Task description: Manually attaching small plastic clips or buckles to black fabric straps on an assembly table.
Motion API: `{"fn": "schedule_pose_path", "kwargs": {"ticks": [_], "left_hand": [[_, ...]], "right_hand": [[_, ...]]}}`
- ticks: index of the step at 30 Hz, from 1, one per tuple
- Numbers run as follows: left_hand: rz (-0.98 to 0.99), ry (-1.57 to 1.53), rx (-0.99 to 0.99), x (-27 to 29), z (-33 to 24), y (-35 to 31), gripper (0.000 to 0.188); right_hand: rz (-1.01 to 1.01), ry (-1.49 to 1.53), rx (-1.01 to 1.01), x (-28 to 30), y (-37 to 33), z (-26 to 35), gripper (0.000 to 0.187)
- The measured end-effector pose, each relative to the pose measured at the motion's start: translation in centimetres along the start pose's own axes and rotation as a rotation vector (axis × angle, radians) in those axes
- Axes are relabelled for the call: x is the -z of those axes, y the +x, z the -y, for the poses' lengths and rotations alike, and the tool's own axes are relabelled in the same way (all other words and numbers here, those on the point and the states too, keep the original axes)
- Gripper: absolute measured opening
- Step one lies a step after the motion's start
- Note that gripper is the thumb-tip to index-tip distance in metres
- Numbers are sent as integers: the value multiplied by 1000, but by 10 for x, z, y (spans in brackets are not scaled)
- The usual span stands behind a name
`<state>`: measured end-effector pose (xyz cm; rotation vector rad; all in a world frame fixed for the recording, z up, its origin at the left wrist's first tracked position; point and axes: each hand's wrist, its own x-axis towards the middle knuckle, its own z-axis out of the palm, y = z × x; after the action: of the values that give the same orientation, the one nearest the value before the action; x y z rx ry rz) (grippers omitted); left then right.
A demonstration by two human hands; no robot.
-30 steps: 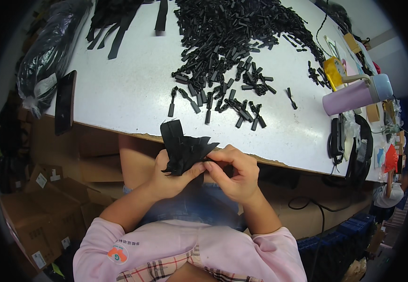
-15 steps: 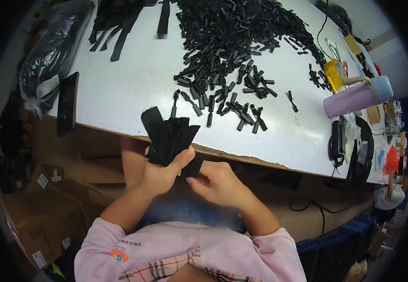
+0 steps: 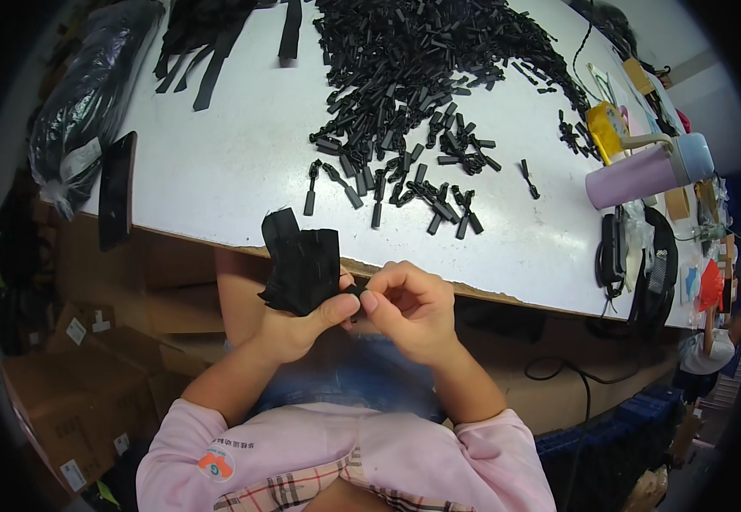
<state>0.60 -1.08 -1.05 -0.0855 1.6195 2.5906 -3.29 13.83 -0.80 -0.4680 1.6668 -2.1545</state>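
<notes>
A fanned bundle of flat black strips (image 3: 302, 266), which look like fabric or zipper tape, stands up out of my left hand (image 3: 300, 331). That hand is closed round its lower end, thumb across the front. My right hand (image 3: 417, 311) pinches a small bit of black strip (image 3: 355, 291) beside my left thumb, so both hands meet just off the table's front edge. Fingers hide most of that piece. Beyond them on the white table (image 3: 234, 162) lies a big heap of black zipper pulls (image 3: 405, 60), with several scattered at its near side.
More long black strips (image 3: 208, 81) lie at the far left, near a clear plastic-wrapped bundle (image 3: 89, 102) and a dark phone-like slab (image 3: 117, 189). A lilac bottle (image 3: 631, 183) and a black pouch (image 3: 614, 256) sit at right. Cardboard boxes (image 3: 80, 384) stand at lower left.
My right hand has risen and turned, its fingertips now pinching at my left thumb. The strip that hung between my hands is now mostly hidden. The bundle's fan has narrowed.
</notes>
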Motion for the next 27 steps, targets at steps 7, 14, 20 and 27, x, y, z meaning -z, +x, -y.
{"fn": "schedule_pose_path", "kwargs": {"ticks": [7, 14, 20, 27], "left_hand": [[199, 799, -711, 7, 7, 7, 11], [-133, -96, 30, -2, 10, 4, 18], [-110, -52, 84, 1, 2, 5, 17], [-122, -4, 110, -6, 6, 6, 20]], "right_hand": [[17, 529, -361, 2, 1, 0, 3], [-257, -1355, 454, 22, 57, 10, 14], [-80, -1509, 199, 27, 57, 17, 9], [-232, -506, -153, 48, 53, 23, 14]]}}
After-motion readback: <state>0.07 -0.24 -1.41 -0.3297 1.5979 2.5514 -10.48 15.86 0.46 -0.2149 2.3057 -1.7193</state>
